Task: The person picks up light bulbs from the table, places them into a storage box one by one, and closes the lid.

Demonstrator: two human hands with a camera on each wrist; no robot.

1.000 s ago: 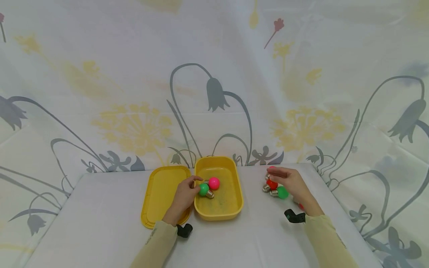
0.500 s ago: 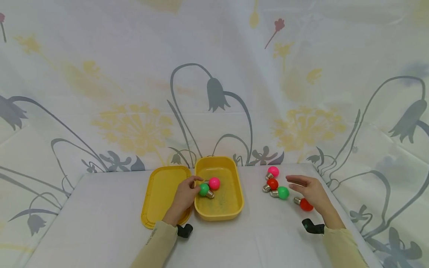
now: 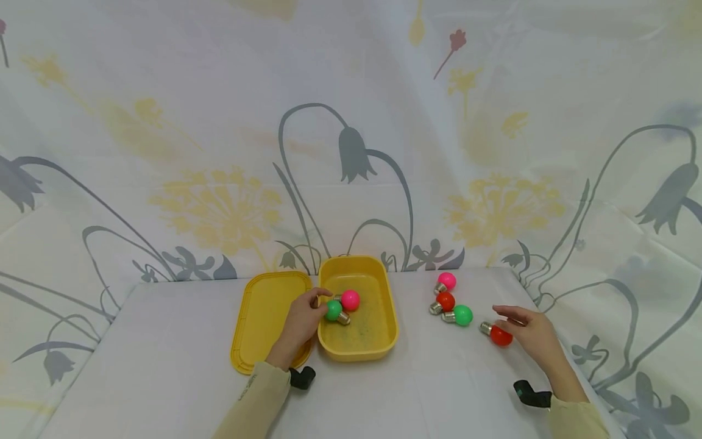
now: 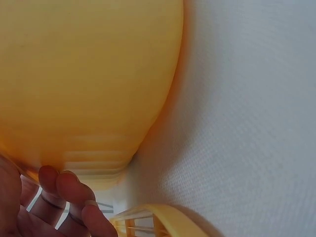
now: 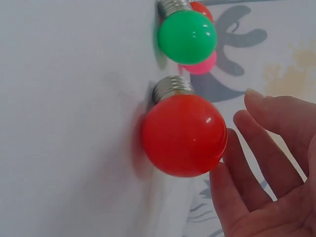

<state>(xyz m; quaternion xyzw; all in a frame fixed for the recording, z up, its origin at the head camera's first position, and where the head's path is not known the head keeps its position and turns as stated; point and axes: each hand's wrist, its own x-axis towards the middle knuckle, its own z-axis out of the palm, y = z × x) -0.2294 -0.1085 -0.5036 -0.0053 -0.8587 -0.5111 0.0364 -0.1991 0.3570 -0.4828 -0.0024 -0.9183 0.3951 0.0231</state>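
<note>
Inside the yellow plastic box lie a green light bulb and a pink light bulb. My left hand holds the box by its left rim. In the left wrist view, curled fingers lie against the outer wall. On the white table at right lies a red light bulb with a silver screw base. My right hand hovers over it, fingers spread and loosely bent. The right wrist view has this red bulb close to the fingertips, not enclosed; whether they touch it I cannot tell.
Left of the box lies a flat yellow lid. Between box and right hand lie another green bulb, a second red bulb and another pink bulb. A flower-patterned cloth hangs behind the table.
My right hand has moved right and toward me, away from the bulb cluster, and come down over the lone red bulb. My left hand and the box have stayed put.
</note>
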